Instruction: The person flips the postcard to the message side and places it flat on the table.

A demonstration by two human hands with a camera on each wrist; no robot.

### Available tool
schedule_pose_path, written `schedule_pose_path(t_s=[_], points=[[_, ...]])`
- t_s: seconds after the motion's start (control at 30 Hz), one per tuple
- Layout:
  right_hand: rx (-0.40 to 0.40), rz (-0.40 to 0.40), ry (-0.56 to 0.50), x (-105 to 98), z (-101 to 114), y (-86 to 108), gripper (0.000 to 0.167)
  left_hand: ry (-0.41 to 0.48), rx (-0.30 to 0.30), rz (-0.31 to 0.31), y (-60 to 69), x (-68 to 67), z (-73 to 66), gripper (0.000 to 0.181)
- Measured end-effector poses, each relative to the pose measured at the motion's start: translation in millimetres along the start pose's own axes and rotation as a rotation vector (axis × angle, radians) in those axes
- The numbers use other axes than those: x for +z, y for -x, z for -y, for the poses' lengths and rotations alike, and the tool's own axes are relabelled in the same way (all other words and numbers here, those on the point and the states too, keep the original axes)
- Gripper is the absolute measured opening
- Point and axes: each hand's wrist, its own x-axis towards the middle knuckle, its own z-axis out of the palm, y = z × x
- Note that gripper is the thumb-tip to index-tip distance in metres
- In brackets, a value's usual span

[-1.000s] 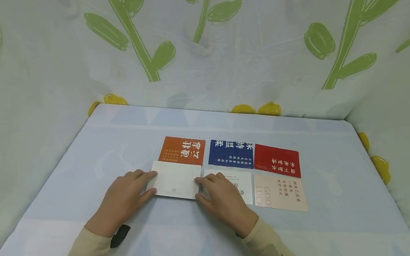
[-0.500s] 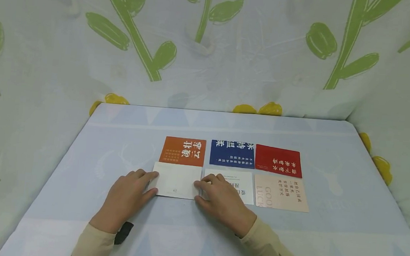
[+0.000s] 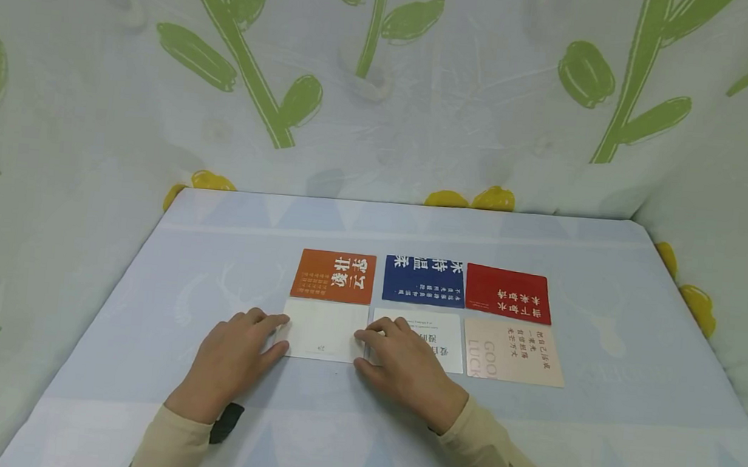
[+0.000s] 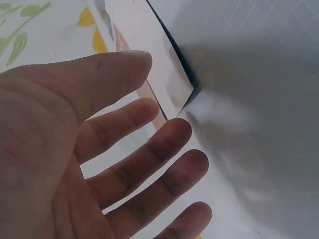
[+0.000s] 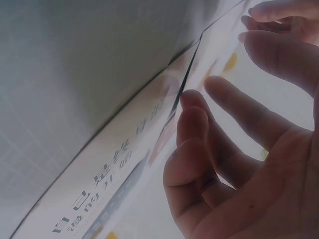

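Head view evenly lit; wrist views hazy.

We see a white card (image 3: 328,328), plain but for a small mark toward its near edge, lying long side across at the near row's left end, just below an orange card (image 3: 325,276), beside a printed white card (image 3: 442,343).

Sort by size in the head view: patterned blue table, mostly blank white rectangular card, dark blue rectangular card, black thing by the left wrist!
1. Blue table
2. White card, blue card: unsure; white looks bigger but lies nearer the camera
3. Black thing
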Motion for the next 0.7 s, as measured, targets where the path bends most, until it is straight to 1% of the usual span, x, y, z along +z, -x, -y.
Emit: schedule_pose_path(t_s=[0.13,0.3,0.4,0.6,0.7], points=[[0.002,-0.003,-0.008,-1,0,0.9,0.038,0.013,-0.006,0.013,0.6,0.9,0.1,0.038],[0.015,-0.022,-0.03,-3,-1,3.5,0.037,0.019,0.003,-0.006,1.8,-0.9,-0.4,0.037],[0.034,-0.046,-0.036,-7,-3,6.1,0.037,0.029,0.02,-0.04,2.1,-1.2,-0.7,0.037],[0.061,-0.117,-0.048,-17,-10,13.4,0.041,0.063,0.07,-0.144,1.9,-1.0,-0.5,0.039],[0.076,-0.138,-0.051,-22,-16,18.8,0.045,0.084,0.07,-0.16,0.7,-2.3,-2.2,0.043]])
